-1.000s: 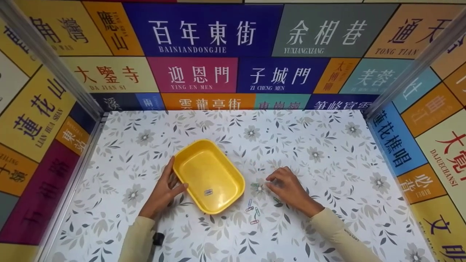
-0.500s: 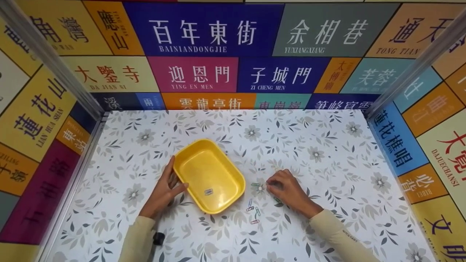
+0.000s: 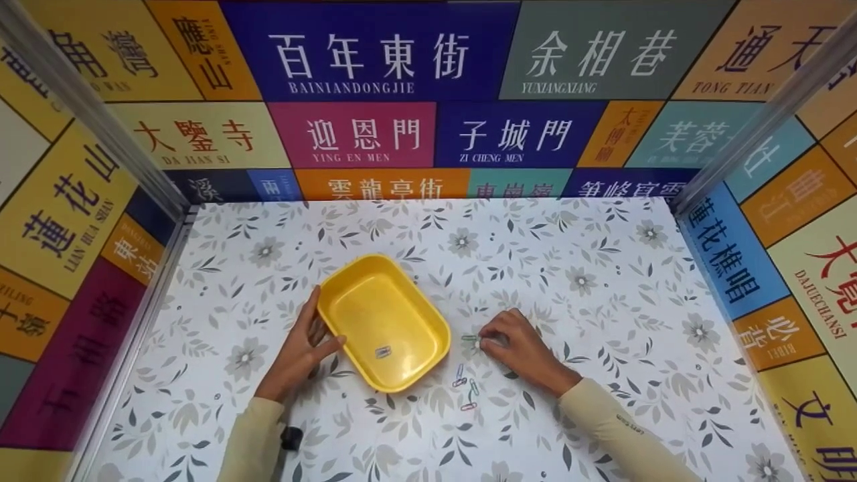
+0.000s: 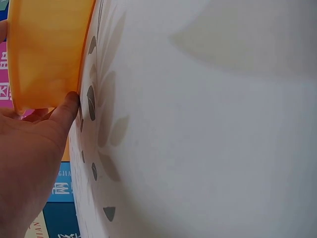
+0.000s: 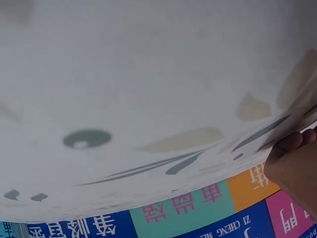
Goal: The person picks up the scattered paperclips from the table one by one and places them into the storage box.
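Observation:
A yellow plastic tray [image 3: 375, 304] sits on the flowered table [image 3: 589, 268], with one small paper clip [image 3: 383, 352] lying in it. My left hand [image 3: 302, 347] holds the tray's left near corner, fingers along the side; in the left wrist view its thumb [image 4: 67, 106] presses the tray's wall [image 4: 47, 54]. My right hand [image 3: 517, 347] rests just right of the tray with curled fingers, its fingertips pinching the right end of a green paper clip [image 3: 469, 338] on the table. The right wrist view shows only a fingertip [image 5: 292, 166] and the tabletop [image 5: 148, 74].
Three more coloured paper clips [image 3: 466, 390] lie in a small group on the table, below the green one and near the tray's right corner. Walls covered in coloured sign panels [image 3: 375, 60] close in the table on the left, back and right.
My right hand has slid a little left, and its fingertips now meet at the green paper clip. The left hand and tray have stayed put.

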A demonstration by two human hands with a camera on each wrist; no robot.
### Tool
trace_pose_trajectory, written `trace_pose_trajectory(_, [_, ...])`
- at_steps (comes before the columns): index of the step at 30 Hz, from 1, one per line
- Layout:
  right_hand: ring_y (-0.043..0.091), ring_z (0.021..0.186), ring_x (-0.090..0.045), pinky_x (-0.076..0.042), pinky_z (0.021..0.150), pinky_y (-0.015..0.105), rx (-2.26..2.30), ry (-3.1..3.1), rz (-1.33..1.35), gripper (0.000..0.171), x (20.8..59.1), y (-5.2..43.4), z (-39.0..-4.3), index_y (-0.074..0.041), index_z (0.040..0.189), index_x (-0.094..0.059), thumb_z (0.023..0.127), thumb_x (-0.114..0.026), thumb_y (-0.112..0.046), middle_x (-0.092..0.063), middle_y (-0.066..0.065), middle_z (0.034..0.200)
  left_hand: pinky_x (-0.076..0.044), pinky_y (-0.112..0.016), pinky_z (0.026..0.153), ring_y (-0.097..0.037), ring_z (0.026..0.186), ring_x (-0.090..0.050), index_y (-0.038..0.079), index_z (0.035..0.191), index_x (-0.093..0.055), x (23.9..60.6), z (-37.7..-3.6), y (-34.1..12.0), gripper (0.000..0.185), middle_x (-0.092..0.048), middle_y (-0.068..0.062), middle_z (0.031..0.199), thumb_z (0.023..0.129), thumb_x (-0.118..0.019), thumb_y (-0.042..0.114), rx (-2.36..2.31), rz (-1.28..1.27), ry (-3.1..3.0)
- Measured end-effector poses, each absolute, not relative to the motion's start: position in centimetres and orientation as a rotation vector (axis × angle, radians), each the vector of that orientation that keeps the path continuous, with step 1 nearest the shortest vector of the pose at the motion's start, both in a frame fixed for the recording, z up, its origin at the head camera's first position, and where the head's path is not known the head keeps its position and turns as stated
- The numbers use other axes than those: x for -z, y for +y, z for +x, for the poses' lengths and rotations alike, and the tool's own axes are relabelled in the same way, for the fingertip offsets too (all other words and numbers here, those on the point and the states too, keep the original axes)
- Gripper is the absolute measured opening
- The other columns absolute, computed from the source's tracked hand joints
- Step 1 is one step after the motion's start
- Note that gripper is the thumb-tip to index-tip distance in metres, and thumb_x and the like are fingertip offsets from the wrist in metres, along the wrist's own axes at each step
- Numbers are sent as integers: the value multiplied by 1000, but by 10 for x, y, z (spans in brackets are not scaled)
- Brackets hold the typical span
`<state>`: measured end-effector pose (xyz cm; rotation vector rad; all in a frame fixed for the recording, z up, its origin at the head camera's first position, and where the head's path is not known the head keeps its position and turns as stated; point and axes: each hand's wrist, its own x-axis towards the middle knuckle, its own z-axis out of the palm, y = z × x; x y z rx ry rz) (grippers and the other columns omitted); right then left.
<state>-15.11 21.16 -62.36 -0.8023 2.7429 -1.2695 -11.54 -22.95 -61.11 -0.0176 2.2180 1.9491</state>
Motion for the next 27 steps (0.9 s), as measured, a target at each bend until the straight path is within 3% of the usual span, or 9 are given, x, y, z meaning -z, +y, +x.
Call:
trace_pose_trajectory(15, [16, 97, -56, -50, 86, 37, 1242, 2839, -954, 9, 634, 207, -154, -10, 103, -83, 95, -87, -9, -68, 0, 99, -21, -44, 137, -21, 170, -18, 23, 180, -2, 610, -117, -227, 113, -12, 4, 185, 101, -83, 16, -1956, -34, 2221])
trace_pose_trajectory(27, [14, 97, -54, -48, 88, 36, 1249, 2822, -957, 8, 634, 205, -153, -12, 106, -85, 98, -86, -14, -65, -1, 98, -18, -43, 137, -20, 170, -16, 30, 180, -2, 607, -115, -227, 115, -11, 6, 185, 100, -85, 22, -1936, -75, 2197])
